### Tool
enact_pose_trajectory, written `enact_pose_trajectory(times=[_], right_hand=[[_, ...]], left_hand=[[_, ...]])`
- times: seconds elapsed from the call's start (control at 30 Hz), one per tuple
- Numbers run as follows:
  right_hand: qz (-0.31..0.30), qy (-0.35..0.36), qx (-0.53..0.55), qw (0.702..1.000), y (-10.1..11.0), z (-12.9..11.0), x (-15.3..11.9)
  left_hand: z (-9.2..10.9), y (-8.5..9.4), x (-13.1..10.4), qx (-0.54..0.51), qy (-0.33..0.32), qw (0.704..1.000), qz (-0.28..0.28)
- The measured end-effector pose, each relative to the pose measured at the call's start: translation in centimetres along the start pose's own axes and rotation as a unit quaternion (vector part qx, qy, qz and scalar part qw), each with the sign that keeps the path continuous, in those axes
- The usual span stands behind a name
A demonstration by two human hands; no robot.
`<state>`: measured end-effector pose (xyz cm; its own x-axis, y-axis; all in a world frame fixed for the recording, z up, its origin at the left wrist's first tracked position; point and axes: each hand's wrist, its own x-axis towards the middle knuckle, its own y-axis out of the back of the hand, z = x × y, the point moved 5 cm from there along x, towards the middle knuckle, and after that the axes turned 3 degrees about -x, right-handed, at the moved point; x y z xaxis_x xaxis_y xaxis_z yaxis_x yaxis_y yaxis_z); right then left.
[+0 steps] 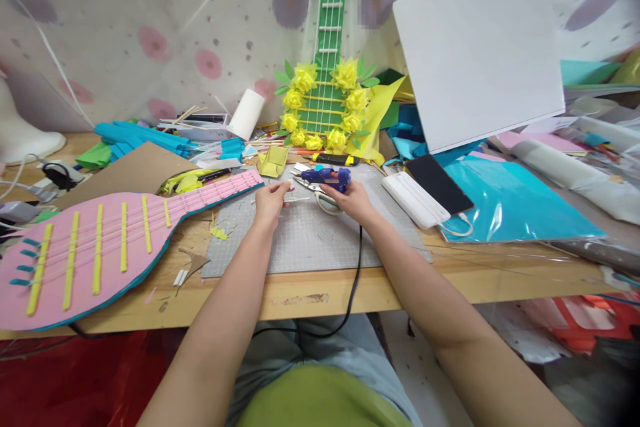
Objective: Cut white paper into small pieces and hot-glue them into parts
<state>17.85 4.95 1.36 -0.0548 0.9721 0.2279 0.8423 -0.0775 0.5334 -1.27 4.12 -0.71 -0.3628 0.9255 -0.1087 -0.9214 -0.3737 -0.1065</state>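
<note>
My right hand (354, 201) is wrapped round a blue hot glue gun (327, 177), its nozzle pointing left and its black cord (359, 260) hanging off the table edge. Just left of the nozzle, my left hand (271, 204) pinches a small white piece (292, 184) whose exact shape is too small to make out. A thin white strip (300, 199) shows beside those fingers. Scissors (327, 205) with pale handles lie partly under the glue gun, on the grey cutting mat (310, 247).
A pink paper lute (110, 240) with yellow bars lies at left. A green stringed instrument with yellow flowers (325, 107) leans at the back. Near it is a yellow-black cutter (336, 159). A white power bank (415, 200) and black phone (440, 185) lie at right, beside blue sheets (520, 203).
</note>
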Motion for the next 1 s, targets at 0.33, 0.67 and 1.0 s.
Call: enact_pose_trajectory(times=[0.33, 0.67, 1.0], right_hand=[[-0.043, 0.037, -0.003, 0.998, 0.0, -0.2, -0.3], [-0.033, 0.049, -0.014, 0.998, -0.1, -0.3, -0.1], [0.093, -0.048, -0.03, 0.994, 2.9, 2.3, 1.1]], left_hand=[[0.0, 0.0, 0.0, -0.005, 0.0, 1.0, -0.002], [0.1, -0.2, -0.1, 0.0, -0.007, 1.0, -0.013], [-0.3, -0.4, -0.1, -0.113, 0.065, 0.99, -0.055]])
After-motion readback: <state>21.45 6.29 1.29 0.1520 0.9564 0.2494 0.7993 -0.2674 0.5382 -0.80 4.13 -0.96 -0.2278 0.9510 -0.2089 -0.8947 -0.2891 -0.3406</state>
